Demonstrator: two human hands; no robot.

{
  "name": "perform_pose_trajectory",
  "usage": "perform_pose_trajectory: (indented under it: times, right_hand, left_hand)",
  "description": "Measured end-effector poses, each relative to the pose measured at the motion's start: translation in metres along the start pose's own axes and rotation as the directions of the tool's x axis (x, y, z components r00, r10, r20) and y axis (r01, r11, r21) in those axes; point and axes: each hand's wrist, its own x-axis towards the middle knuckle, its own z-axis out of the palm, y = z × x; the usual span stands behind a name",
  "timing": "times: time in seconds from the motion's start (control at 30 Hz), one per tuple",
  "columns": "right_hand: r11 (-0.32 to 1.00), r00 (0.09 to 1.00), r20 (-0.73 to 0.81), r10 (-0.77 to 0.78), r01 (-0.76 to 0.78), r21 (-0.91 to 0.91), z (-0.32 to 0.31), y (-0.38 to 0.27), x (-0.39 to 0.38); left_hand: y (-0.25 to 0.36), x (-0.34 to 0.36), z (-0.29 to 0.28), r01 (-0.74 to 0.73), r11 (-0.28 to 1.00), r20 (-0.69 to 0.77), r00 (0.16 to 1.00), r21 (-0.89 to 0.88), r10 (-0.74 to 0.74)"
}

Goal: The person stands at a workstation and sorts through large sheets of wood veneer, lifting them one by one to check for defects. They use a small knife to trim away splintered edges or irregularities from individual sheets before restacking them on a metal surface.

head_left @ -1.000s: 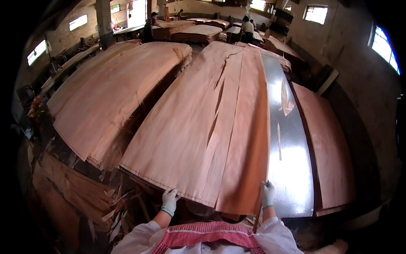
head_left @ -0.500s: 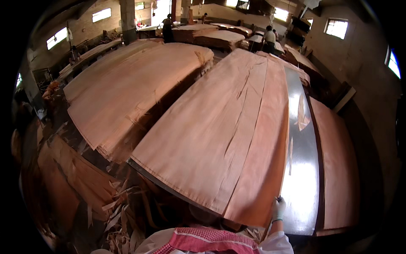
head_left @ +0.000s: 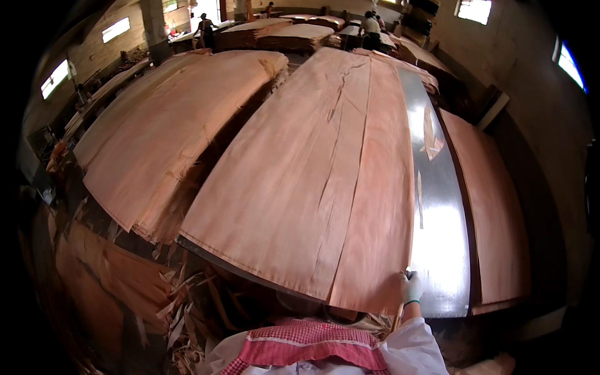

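My right hand (head_left: 410, 287), in a pale glove with a green band at the wrist, is closed at the near right edge of a wide wood veneer sheet (head_left: 281, 187). A small dark bit shows at the top of the fist; what the fingers hold is too small to make out. The sheet lies over a shiny metal-topped table (head_left: 442, 250), with long cracks and a lengthwise seam in it. A torn veneer scrap (head_left: 431, 134) and a thin sliver (head_left: 420, 200) lie on the bare metal. My left hand is out of view; only the white sleeve shows.
A tall veneer stack (head_left: 181, 137) stands to the left, and another veneer pile (head_left: 487, 212) lies right of the metal. Torn veneer strips (head_left: 181, 331) litter the floor at the near left. Farther back, several people work among more stacks (head_left: 297, 37).
The whole view has shifted, so the stacks and table appear higher and farther left. My right hand stays closed at the sheet's near right edge, which now lies flatter.
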Motion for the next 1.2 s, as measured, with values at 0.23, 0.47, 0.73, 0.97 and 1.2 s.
perform_pose_trajectory:
  times: [0.23,0.47,0.73,0.97,1.2]
  right_hand:
    - [0.994,0.969,0.239,0.056,-0.031,-0.108,-0.040,0.019,-0.115]
    - [0.985,0.973,0.156,0.171,-0.174,0.011,-0.019,0.037,-0.162]
    - [0.974,0.991,0.053,0.124,-0.132,0.185,0.019,0.201,-0.311]
    - [0.994,0.987,-0.124,0.106,-0.109,-0.021,-0.053,0.063,-0.282]
    - [0.967,0.973,-0.155,0.173,-0.138,0.213,-0.081,0.058,-0.275]
  left_hand:
    - [0.067,-0.016,-0.016,-0.386,0.918,-0.137,0.908,0.086,0.395]
    - [0.268,0.020,-0.017,-0.807,0.585,-0.385,0.566,-0.077,0.729]
    - [0.301,0.028,-0.003,0.039,0.243,0.105,0.958,-0.969,0.266]
    - [0.289,0.048,-0.016,0.114,0.219,0.166,0.957,-0.969,0.239]
    - [0.294,0.042,-0.007,-0.081,0.269,0.022,0.933,-0.960,0.358]
